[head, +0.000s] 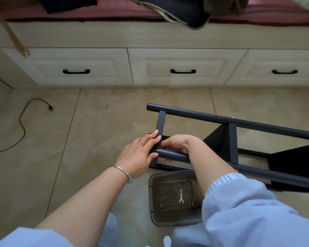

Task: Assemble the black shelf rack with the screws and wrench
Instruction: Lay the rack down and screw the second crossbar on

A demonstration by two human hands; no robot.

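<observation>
Basically left hand point(139, 154) grips rack tube point(173, 155) steadying joint; right hand point(177, 144) curls round it too, wrench point(180, 196) unused in tray point(152, 198).

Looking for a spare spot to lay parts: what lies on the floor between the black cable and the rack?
Head view: only bare floor tiles between the cable and rack.

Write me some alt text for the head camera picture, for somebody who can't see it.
A person's left hand and right hand hold the end of a black shelf rack lying on its side on a tiled floor. Below it, a small wrench lies in a clear plastic tray; cream drawers run along the back.
</observation>
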